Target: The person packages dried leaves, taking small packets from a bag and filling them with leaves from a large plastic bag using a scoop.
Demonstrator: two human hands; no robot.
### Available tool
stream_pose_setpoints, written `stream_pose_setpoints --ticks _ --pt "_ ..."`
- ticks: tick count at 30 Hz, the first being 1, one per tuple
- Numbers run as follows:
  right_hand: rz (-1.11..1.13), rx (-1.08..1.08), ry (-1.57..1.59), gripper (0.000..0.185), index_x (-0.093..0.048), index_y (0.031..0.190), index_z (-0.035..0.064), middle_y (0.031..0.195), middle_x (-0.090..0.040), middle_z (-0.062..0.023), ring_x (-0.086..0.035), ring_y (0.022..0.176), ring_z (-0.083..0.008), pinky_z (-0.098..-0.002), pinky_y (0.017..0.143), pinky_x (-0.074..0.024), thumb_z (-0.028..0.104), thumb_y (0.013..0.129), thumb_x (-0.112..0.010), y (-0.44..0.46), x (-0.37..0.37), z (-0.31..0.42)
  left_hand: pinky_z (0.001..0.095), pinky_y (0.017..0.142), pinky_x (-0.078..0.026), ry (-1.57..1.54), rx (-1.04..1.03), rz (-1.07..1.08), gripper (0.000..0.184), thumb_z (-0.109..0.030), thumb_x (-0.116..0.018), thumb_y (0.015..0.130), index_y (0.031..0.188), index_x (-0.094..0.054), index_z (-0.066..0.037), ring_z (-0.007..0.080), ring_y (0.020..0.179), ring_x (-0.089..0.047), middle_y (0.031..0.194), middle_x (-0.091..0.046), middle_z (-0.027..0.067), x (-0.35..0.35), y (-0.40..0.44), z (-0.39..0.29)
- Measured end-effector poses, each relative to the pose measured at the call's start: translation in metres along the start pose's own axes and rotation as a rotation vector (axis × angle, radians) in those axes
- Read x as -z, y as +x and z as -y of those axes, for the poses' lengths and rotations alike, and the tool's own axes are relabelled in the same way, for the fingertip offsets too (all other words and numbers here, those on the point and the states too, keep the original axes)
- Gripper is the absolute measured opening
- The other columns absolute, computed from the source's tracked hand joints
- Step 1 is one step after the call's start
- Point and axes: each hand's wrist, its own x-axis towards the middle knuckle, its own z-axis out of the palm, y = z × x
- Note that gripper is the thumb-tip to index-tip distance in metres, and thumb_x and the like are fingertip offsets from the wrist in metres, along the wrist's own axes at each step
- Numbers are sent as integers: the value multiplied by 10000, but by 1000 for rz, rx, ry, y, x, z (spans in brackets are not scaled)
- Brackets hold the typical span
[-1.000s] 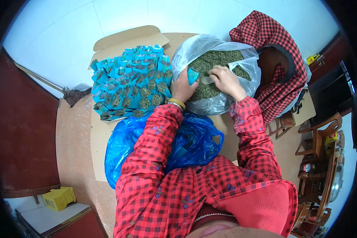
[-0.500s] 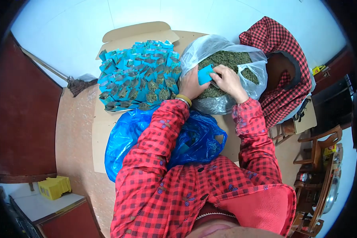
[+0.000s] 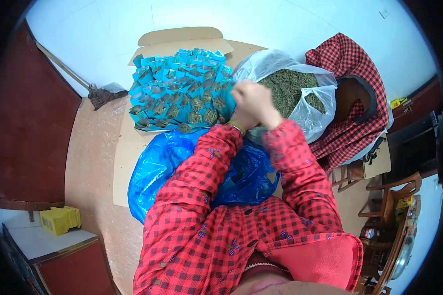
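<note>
My left hand [image 3: 244,119] is at the near left side of a clear plastic bag [image 3: 310,125] filled with dried green leaves [image 3: 286,91]. Its fingers are mostly hidden behind my right hand; a blue packet [image 3: 226,94] shows just beyond them, seemingly in its grasp. Crossing over it, my right hand [image 3: 255,101] is slightly blurred, with its fingers curled closed near that packet's top. What those fingers pinch, if anything, is hidden. To the left stand rows of open blue packets [image 3: 182,93], many showing dried leaves inside.
A blue plastic bag [image 3: 155,169] lies in front of the packets, under my forearms. Cardboard [image 3: 125,172] covers the table. A red-checked cloth item [image 3: 352,54] sits right of the leaves. Yellow boxes [image 3: 60,220] rest on a cabinet lower left; a wooden chair [image 3: 391,196] stands right.
Both hands have moved left from above the leaves, taking the blue packet toward the filled rows. My right hand now crosses over my left. The view has shifted slightly.
</note>
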Motion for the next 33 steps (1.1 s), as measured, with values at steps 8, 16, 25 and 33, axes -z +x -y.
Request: stream_pose_setpoints --ticks 8,16,25,33 --pt "-176 271 266 151 -661 860 83 950 -676 -112 -633 918 -331 -453 731 -511 223 849 -606 -28 5 4 415 844 -476 -168 -24 -87 393 -294 -684 793 1101 -623 -58 304 952 -611 1027 -650 159 23 3 7" --pt "521 425 428 564 -528 1268 56 1122 -618 -200 -576 1053 -373 -440 882 -476 323 793 -675 -161 -6 18 341 629 -493 -297 210 -53 266 -201 -630 850 1028 -662 -7 199 639 -632 742 -674 96 41 14 -21" --pt "629 172 461 411 -563 1115 52 997 -645 -186 -625 896 -405 -468 752 -507 51 705 -600 -152 -14 20 429 678 -517 -322 226 -49 254 -239 -614 829 1002 -678 -65 314 746 -675 803 -702 135 43 13 -19" --pt "616 -44 173 332 -662 889 71 760 -669 -148 -660 720 -347 -451 641 -522 397 830 -640 -139 22 4 422 669 -516 -314 248 -54 262 -249 -636 821 1002 -680 -65 308 719 -672 760 -698 114 43 14 -18"
